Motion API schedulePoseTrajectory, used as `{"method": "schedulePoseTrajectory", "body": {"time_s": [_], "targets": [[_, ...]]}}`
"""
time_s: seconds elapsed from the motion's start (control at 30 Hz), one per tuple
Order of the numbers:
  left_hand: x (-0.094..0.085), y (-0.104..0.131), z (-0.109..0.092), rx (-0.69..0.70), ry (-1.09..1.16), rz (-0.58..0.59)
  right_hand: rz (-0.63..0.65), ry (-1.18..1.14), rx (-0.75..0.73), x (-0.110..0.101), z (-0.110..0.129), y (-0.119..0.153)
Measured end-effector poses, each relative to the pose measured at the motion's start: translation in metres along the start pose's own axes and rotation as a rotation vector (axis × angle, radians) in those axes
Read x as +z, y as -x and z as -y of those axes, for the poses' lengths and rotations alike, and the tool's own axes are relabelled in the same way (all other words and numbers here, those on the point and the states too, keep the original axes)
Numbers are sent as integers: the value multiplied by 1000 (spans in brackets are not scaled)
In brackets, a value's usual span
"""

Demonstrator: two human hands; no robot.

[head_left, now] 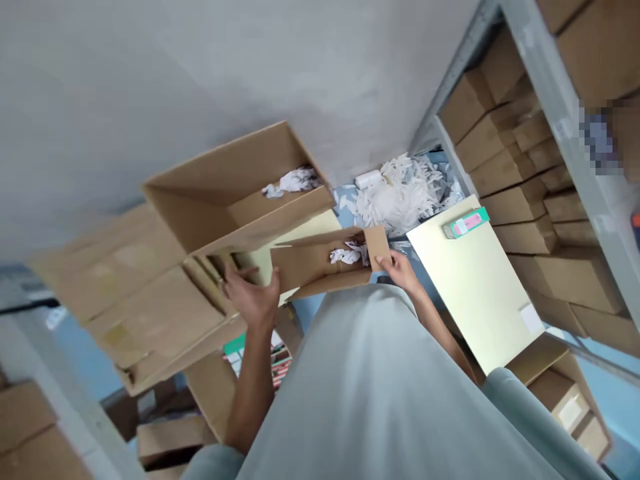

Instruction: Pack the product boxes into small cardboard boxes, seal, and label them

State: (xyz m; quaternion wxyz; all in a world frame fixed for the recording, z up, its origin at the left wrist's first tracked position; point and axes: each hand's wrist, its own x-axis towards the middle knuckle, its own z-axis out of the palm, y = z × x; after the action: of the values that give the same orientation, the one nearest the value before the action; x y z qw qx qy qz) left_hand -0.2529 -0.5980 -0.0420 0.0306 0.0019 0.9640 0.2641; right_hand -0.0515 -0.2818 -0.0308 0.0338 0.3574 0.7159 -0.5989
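A small open cardboard box (315,267) lies close in front of my body, with crumpled white paper (350,253) inside its right end. My right hand (399,270) pinches the raised end flap (377,248) of this box between thumb and fingers. At the box's left end is my left hand (251,297), its thumb apart from the fingers, which stretch over some narrow folded cardboard pieces (207,277). Whether the thumb touches the box edge I cannot tell. Just behind stands a larger open cardboard box (200,200) holding a crumpled paper wad (297,180).
Shredded white paper (400,197) is heaped by the wall. On the right, a pale board (470,287) carries a green and pink package (467,223). A metal rack (555,100) holds stacked cartons (525,187). Large cartons (150,313) stand left; an open box with packages (280,363) sits below.
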Motion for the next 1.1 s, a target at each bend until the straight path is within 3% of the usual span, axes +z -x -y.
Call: {"method": "schedulePoseTrajectory", "body": {"time_s": [0.13, 0.33, 0.4, 0.5, 0.63, 0.77, 0.9, 1.0, 1.1], "targets": [[60, 50, -65, 48, 81, 275, -89, -311, 30, -77, -52, 43], [149, 118, -213, 263, 58, 502, -414, -485, 128, -204, -131, 116], [172, 140, -259, 357, 33, 590, -535, -502, 169, -233, -155, 148], [200, 172, -318, 520, 1, 730, -720, -530, 224, -260, -185, 192], [234, 206, -376, 727, -44, 882, -939, -581, 308, -274, -210, 226], [265, 225, -415, 867, -105, 978, -1085, -555, 378, -270, -219, 232], [287, 229, -434, 943, -161, 1070, -1200, -538, 432, -254, -213, 231], [298, 218, -439, 954, -66, 1123, -1269, -555, 494, -240, -204, 234], [309, 201, -443, 952, -14, 1063, -1332, -587, 543, -226, -193, 241]]}}
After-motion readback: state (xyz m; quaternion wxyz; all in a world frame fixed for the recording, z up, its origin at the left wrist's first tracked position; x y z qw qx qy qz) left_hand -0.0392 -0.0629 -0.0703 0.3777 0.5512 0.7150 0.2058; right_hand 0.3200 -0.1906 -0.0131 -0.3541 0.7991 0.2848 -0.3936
